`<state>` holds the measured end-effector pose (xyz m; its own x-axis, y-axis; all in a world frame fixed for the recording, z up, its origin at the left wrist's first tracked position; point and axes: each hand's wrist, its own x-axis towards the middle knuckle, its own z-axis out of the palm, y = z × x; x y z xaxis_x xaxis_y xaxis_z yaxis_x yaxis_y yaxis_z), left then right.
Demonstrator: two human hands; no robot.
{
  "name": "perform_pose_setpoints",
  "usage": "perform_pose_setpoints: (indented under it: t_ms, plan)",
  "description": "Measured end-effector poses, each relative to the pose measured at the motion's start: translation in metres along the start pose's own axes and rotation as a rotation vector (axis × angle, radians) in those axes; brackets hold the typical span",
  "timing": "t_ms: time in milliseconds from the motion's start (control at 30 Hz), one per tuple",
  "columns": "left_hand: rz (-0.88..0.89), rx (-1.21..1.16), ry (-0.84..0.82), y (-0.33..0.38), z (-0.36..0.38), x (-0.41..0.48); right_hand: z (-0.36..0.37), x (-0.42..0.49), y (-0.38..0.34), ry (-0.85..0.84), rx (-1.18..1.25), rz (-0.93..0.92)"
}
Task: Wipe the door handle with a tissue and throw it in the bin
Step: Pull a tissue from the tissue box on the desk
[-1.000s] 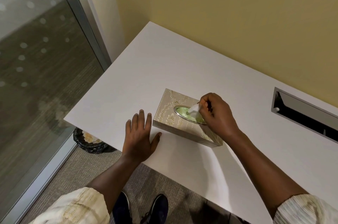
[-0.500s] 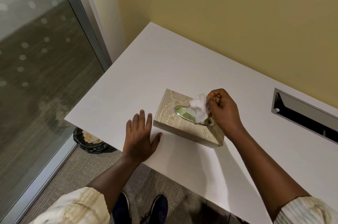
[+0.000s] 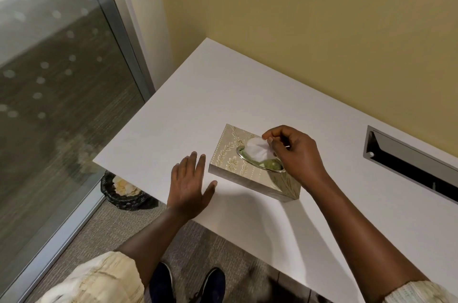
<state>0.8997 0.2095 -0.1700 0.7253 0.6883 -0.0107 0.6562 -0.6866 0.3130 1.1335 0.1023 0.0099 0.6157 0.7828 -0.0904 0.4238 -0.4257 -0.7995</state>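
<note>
A beige patterned tissue box (image 3: 230, 159) lies on the white desk (image 3: 188, 114). A white tissue (image 3: 257, 150) sticks up out of its oval opening. My right hand (image 3: 292, 154) pinches the top of that tissue between thumb and fingers, just above the box. My left hand (image 3: 189, 183) lies flat on the desk with straight fingers, close to the box's left end. A dark woven bin (image 3: 124, 191) with crumpled paper inside stands on the floor under the desk's left corner. No door handle is in view.
A glass panel with a metal frame (image 3: 116, 30) runs along the left. A yellow wall (image 3: 309, 30) backs the desk. A metal cable slot (image 3: 409, 161) is set into the desk at right. My shoes (image 3: 188, 283) stand on grey carpet below.
My right hand has drawn the tissue up from inside the opening, so more white tissue now shows above the box. My left hand has stayed flat on the desk.
</note>
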Motion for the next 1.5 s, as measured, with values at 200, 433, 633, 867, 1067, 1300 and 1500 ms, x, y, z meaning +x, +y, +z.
perform_pose_setpoints:
  t_ms: [200, 433, 633, 867, 1067, 1300, 1500]
  plan:
    - [-0.260, -0.647, 0.263, 0.046, -0.068, 0.015, 0.004, -0.004, -0.010, 0.004, 0.090, 0.057]
    - [-0.109, -1.179, -0.170, 0.095, -0.140, 0.063, 0.001, -0.006, -0.037, 0.009, 0.242, 0.123]
    - [-0.316, -1.464, -0.314, 0.077, -0.146, 0.056, -0.008, -0.003, -0.049, 0.078, 0.385, 0.244]
    - [-0.458, -1.555, -0.246, 0.064, -0.160, 0.038, -0.002, -0.010, -0.068, 0.098, 0.602, 0.392]
    - [-0.456, -1.301, -0.201, 0.041, -0.173, 0.015, 0.004, -0.012, -0.081, 0.119, 0.741, 0.415]
    - [-0.671, -1.879, -0.010, 0.025, -0.199, -0.028, 0.021, -0.019, -0.113, 0.004, 0.847, 0.412]
    - [-0.733, -1.413, 0.171, 0.020, -0.209, -0.076, 0.058, -0.041, -0.156, -0.241, 0.537, 0.189]
